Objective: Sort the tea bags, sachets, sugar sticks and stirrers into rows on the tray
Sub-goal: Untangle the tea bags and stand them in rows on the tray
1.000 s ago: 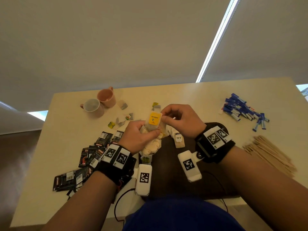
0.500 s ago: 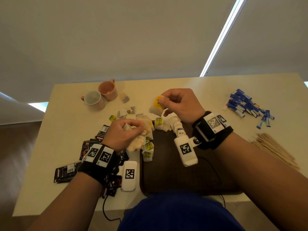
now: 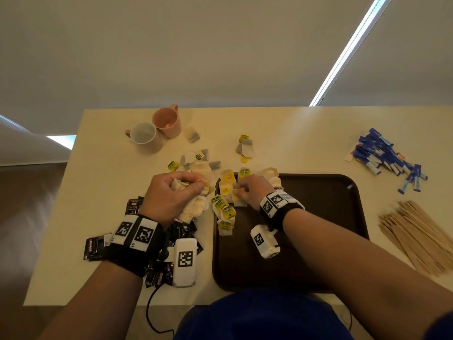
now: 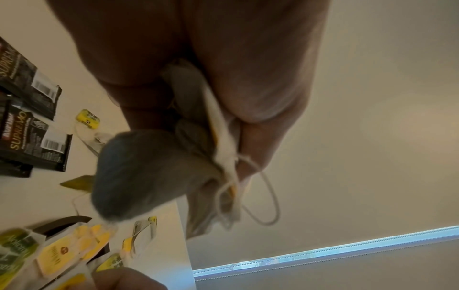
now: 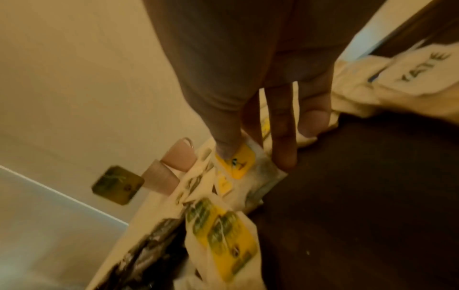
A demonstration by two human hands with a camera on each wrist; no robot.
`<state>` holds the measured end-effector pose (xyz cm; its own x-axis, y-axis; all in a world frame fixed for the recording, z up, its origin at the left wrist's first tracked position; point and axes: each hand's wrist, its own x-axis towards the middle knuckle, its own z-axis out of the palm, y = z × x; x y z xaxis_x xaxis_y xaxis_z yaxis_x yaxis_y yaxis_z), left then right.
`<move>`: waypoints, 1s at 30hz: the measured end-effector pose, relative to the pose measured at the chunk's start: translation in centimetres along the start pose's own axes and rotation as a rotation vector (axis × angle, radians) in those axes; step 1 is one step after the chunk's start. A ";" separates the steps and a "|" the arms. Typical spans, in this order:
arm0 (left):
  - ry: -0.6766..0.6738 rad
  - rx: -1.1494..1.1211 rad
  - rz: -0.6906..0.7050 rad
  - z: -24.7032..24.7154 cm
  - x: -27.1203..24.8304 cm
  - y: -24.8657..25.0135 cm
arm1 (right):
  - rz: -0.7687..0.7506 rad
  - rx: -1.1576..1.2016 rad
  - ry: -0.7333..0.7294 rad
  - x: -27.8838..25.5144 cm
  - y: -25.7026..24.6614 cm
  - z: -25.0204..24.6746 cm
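Head view: the left hand point(image 3: 171, 195) is gripping a bunch of tea bags point(image 3: 193, 207) over the table point(image 3: 110, 192), just left of the tray point(image 3: 318, 217). The right hand point(image 3: 252, 190) is pinching a yellow-tagged tea bag point(image 3: 235, 194) at the tray's far left corner, where more tagged bags are lying in a line down the left rim. Black sachets point(image 3: 94, 246) are lying under and beside the left wrist (partly hidden by the wristband). Blue sugar sticks point(image 3: 384, 155) and wooden stirrers point(image 3: 421, 239) are lying right of the tray; two mugs point(image 3: 157, 128) are standing at the far left.

Left wrist view: curled fingers point(image 4: 261, 94) are closing round crumpled bags with strings hanging loose; sachets are lying at the left edge.

Right wrist view: thumb and fingers point(image 5: 283, 137) are pressing the yellow tag onto a bag on the dark tray; blur is obscuring the neighbouring labels.
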<state>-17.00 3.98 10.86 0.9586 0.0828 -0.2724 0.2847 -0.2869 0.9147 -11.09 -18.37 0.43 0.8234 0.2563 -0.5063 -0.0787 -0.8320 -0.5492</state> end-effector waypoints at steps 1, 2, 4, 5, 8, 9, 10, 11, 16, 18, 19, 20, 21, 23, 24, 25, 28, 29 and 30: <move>-0.005 0.008 0.006 0.0 0.0 0.0 | 0.002 -0.038 -0.017 0.3 -0.1 0.5; -0.006 0.022 0.015 0.0 0.0 -0.1 | 0.005 -0.082 -0.031 0.5 -0.2 0.8; 0.000 0.051 0.029 -0.2 0.0 -0.2 | 0.010 -0.144 -0.043 0.7 -0.3 1.2; 0.002 0.055 0.032 -0.3 0.0 -0.3 | 0.011 -0.154 -0.044 0.7 -0.4 1.3; 0.004 0.037 0.024 -0.4 0.0 -0.5 | -0.006 -0.121 -0.029 1.0 -0.9 1.5; 0.006 0.028 0.017 -0.4 0.1 -0.5 | -0.016 -0.103 -0.027 1.1 -1.1 1.5; 0.005 0.022 0.011 -0.4 0.1 -0.5 | -0.024 -0.082 -0.023 1.3 -1.3 1.5; 0.005 0.017 0.004 -0.4 0.1 -0.6 | -0.028 -0.058 -0.018 1.4 -1.5 1.5; 0.009 -0.012 -0.018 -0.5 0.3 -0.6 | -0.005 0.015 -0.025 1.7 -1.9 1.4; 0.007 -0.005 -0.015 -0.5 0.3 -0.6 | 0.001 -0.001 -0.051 1.8 -2.0 1.2; 0.008 -0.001 -0.012 -0.4 0.4 -0.6 | 0.003 -0.034 -0.086 1.9 -2.1 1.1; 0.010 0.001 -0.011 -0.4 0.4 -0.6 | 0.002 -0.078 -0.124 2.0 -2.2 1.0; 0.010 0.002 -0.013 -0.3 0.4 -0.6 | 0.001 -0.115 -0.153 2.0 -2.2 1.0; 0.005 0.006 -0.012 -0.2 0.5 -0.6 | -0.001 -0.118 -0.146 2.1 -2.1 1.0; 0.004 0.009 -0.010 -0.1 0.5 -0.6 | -0.002 -0.100 -0.124 2.2 -2.1 1.1; 0.002 0.012 -0.009 -0.1 0.5 -0.6 | -0.004 -0.090 -0.108 2.2 -2.1 1.1; -0.014 0.004 -0.007 0.1 0.5 -0.6 | -0.007 -0.036 -0.044 1.8 -1.6 0.9; -0.021 -0.006 -0.003 0.3 0.5 -0.5 | 0.007 0.035 -0.016 1.6 -1.3 0.6; -0.027 -0.015 -0.001 0.5 0.5 -0.5 | 0.014 0.105 0.023 1.3 -0.8 0.2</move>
<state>-16.66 3.71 10.09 0.9581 0.0575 -0.2807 0.2856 -0.2725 0.9188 -10.09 -17.25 0.10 0.8343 0.2327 -0.4999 -0.1481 -0.7787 -0.6097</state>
